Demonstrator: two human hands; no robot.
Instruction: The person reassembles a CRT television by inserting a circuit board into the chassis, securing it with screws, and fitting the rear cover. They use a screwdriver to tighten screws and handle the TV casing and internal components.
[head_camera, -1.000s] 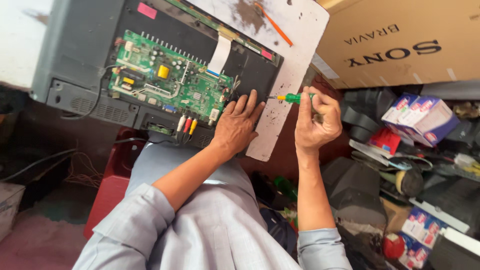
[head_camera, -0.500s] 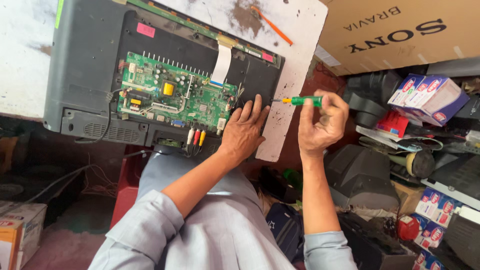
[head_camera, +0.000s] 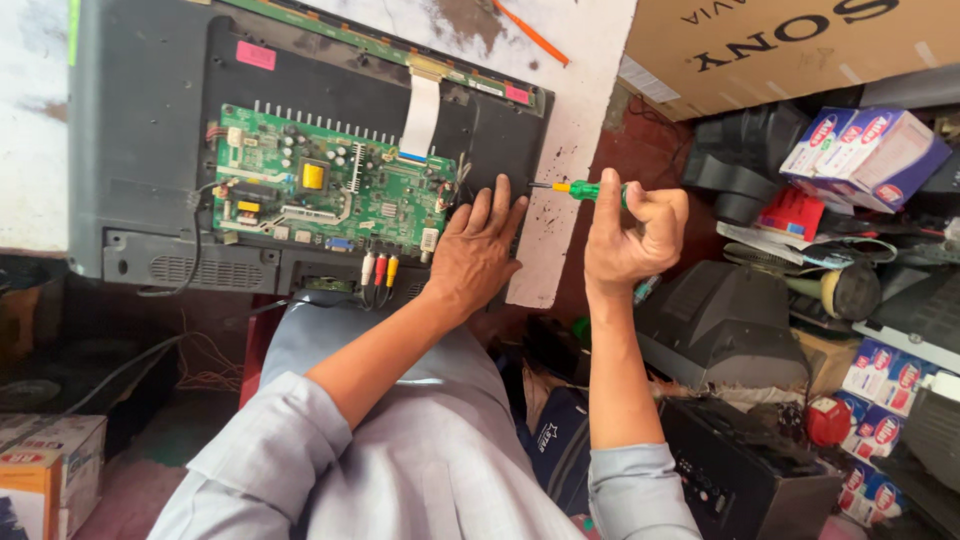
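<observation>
A flat television (head_camera: 130, 150) lies face down with its back cover off, and a green circuit board (head_camera: 330, 190) with a white ribbon cable (head_camera: 420, 115) shows in the middle. My left hand (head_camera: 480, 250) rests flat on the set's black lower right corner, beside the red, white and yellow plugs (head_camera: 378, 270). My right hand (head_camera: 630, 235) grips a green-handled screwdriver (head_camera: 585, 190) held level, its tip pointing left at the television's right edge just above my left fingers.
The set rests on a white, stained board (head_camera: 570, 100) with an orange pencil (head_camera: 530, 35) on it. To the right are a cardboard box (head_camera: 800, 50), small blue and white cartons (head_camera: 860, 145), old dark casings (head_camera: 720, 320) and clutter. Loose wires (head_camera: 190, 360) hang at the left.
The view has shifted so the television sits further left and larger. My right hand has lowered slightly with the screwdriver, still level; my left hand stays on the set's corner.
</observation>
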